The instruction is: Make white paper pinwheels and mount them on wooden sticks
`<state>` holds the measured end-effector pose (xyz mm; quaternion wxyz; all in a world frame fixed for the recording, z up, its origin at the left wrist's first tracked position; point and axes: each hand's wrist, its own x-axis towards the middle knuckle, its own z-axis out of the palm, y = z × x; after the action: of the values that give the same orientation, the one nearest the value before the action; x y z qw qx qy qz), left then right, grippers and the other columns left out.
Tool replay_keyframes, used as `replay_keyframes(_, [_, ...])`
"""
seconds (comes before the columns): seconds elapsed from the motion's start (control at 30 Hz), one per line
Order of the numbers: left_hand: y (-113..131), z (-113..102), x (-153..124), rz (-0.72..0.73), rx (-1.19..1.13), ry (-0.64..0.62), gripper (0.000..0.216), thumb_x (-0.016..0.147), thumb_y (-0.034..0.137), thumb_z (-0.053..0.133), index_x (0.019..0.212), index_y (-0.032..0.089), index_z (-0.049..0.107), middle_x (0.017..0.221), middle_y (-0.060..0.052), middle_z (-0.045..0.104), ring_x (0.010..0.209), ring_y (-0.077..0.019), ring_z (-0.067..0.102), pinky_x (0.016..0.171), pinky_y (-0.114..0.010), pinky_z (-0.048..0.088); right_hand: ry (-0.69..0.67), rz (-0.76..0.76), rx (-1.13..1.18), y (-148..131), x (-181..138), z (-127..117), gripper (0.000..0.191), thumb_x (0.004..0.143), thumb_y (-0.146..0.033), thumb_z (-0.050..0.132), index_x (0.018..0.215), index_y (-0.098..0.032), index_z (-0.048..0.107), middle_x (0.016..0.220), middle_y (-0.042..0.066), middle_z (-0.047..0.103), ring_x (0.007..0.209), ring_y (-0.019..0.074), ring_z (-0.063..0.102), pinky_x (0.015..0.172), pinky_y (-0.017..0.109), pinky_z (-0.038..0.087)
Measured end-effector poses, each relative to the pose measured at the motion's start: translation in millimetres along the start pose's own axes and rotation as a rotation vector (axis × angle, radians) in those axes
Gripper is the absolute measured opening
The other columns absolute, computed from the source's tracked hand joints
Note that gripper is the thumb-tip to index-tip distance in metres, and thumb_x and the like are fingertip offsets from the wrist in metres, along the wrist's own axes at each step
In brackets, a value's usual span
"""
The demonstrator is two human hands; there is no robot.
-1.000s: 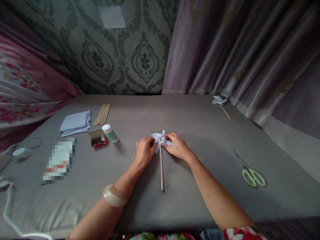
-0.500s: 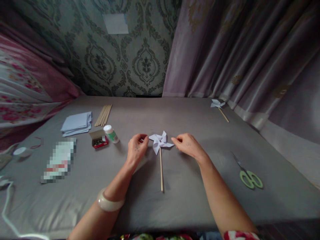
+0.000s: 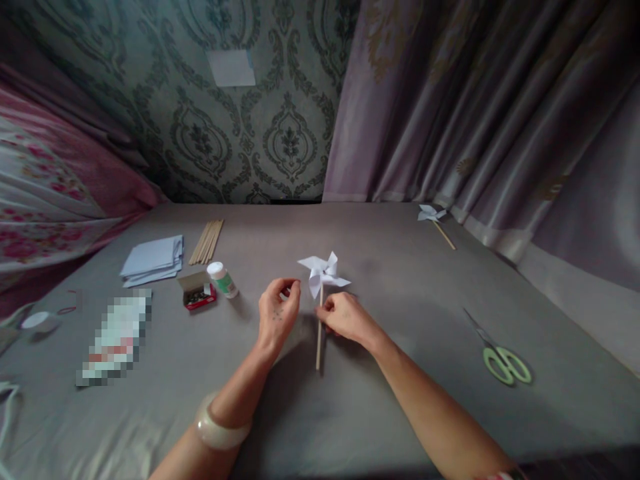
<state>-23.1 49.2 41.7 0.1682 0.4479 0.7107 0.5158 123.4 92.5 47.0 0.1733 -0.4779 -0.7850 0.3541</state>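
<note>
A white paper pinwheel (image 3: 323, 272) on a thin wooden stick is at the middle of the cloth-covered table. My right hand (image 3: 347, 317) pinches the stick just below the paper blades, and the stick's lower end points towards me. To the left of the blades, my left hand (image 3: 280, 310) is curled, thumb and forefinger drawn together. It stands apart from the pinwheel, and I see nothing between its fingers.
On the left are a small open red box (image 3: 199, 297) of metal pieces, a white-capped bottle (image 3: 223, 280), wooden sticks (image 3: 207, 241), stacked paper (image 3: 153, 259) and a blurred-out packet (image 3: 117, 337). Green-handled scissors (image 3: 500, 357) lie right. Another pinwheel (image 3: 432, 213) lies at the back right.
My right hand has moved left and down from beside the blades and taken hold of the stick. The pinwheel is slightly raised and tilted. My left hand has barely moved.
</note>
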Motion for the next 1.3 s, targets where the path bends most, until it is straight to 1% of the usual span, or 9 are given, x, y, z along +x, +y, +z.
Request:
replay_keyframes(0.13, [9, 6, -11, 0.104, -0.099, -0.174, 0.029, 0.08, 0.038, 0.054, 0.091, 0.015, 0.068, 0.075, -0.003, 0.065, 0.067, -0.0137, 0.055, 0.063, -0.025, 0.044, 0.322, -0.054, 0.091, -4, 6, -11, 0.026, 0.084, -0.036, 0.055, 0.065, -0.019, 0.06, 0.057, 0.003, 0.066, 0.051, 0.0141, 0.061, 0.05, 0.021, 0.04])
replay_keyframes(0.23, [12, 13, -19, 0.147, -0.176, -0.383, 0.034, 0.081, 0.041, 0.055, 0.1, 0.015, 0.066, 0.083, -0.005, 0.067, 0.072, -0.0145, 0.058, 0.066, -0.025, 0.046, 0.454, -0.111, 0.067, -5, 7, -15, 0.026, 0.086, -0.037, 0.053, 0.068, -0.019, 0.061, 0.064, 0.004, 0.069, 0.057, 0.0146, 0.063, 0.055, 0.021, 0.041])
replay_keyframes(0.3, [12, 16, -21, 0.148, -0.197, -0.446, 0.035, 0.082, 0.041, 0.054, 0.102, 0.015, 0.066, 0.086, -0.006, 0.068, 0.075, -0.0155, 0.059, 0.068, -0.026, 0.047, 0.501, -0.141, 0.018, -4, 6, -14, 0.025, 0.086, -0.035, 0.053, 0.069, -0.019, 0.061, 0.066, 0.004, 0.07, 0.059, 0.0149, 0.065, 0.057, 0.021, 0.041])
replay_keyframes(0.73, [7, 18, -20, 0.067, -0.194, -0.471, 0.033, 0.079, 0.043, 0.055, 0.089, 0.015, 0.07, 0.075, -0.005, 0.068, 0.067, -0.017, 0.059, 0.066, -0.027, 0.046, 0.553, -0.256, -0.054, -3, 3, -16, 0.028, 0.088, -0.035, 0.053, 0.066, -0.02, 0.059, 0.06, 0.003, 0.067, 0.053, 0.0138, 0.061, 0.054, 0.021, 0.037])
replay_keyframes(0.87, [3, 18, -17, 0.029, -0.156, -0.402, 0.034, 0.077, 0.044, 0.056, 0.088, 0.015, 0.071, 0.069, -0.004, 0.067, 0.062, -0.0163, 0.058, 0.058, -0.025, 0.044, 0.789, -0.301, 0.046, -2, -2, -25, 0.031, 0.091, -0.036, 0.044, 0.067, -0.019, 0.056, 0.052, 0.001, 0.057, 0.045, 0.0114, 0.051, 0.048, 0.021, 0.035])
replay_keyframes(0.97, [-1, 19, -16, 0.047, -0.119, -0.367, 0.032, 0.077, 0.043, 0.055, 0.087, 0.016, 0.071, 0.075, -0.006, 0.069, 0.066, -0.0172, 0.059, 0.057, -0.025, 0.043, 0.901, -0.297, 0.077, 0, -3, -37, 0.025, 0.09, -0.034, 0.043, 0.093, -0.015, 0.06, 0.054, -0.001, 0.057, 0.046, 0.0118, 0.052, 0.049, 0.021, 0.038])
replay_keyframes(1.07, [-2, 19, -16, 0.064, -0.11, -0.366, 0.032, 0.078, 0.043, 0.054, 0.087, 0.017, 0.071, 0.08, -0.007, 0.069, 0.07, -0.0183, 0.061, 0.058, -0.025, 0.045, 0.852, -0.252, -0.029, 2, 1, -43, 0.042, 0.088, -0.027, 0.042, 0.125, -0.011, 0.051, 0.057, 0.0, 0.061, 0.049, 0.0141, 0.056, 0.052, 0.023, 0.04])
replay_keyframes(1.13, [-2, 19, -16, 0.064, -0.1, -0.373, 0.032, 0.078, 0.044, 0.054, 0.087, 0.018, 0.07, 0.078, -0.006, 0.069, 0.071, -0.0185, 0.061, 0.059, -0.025, 0.045, 0.776, -0.203, -0.118, 3, 3, -40, 0.047, 0.086, -0.024, 0.042, 0.13, -0.01, 0.049, 0.061, 0.003, 0.065, 0.053, 0.0165, 0.06, 0.055, 0.025, 0.041])
replay_keyframes(1.3, [-3, 18, -14, 0.07, -0.106, -0.375, 0.032, 0.079, 0.044, 0.054, 0.087, 0.018, 0.071, 0.082, -0.007, 0.07, 0.079, -0.0204, 0.062, 0.066, -0.027, 0.047, 0.431, -0.33, -0.157, -5, -4, -21, 0.027, 0.081, -0.02, 0.046, 0.093, -0.018, 0.071, 0.069, 0.006, 0.071, 0.058, 0.016, 0.064, 0.059, 0.023, 0.042])
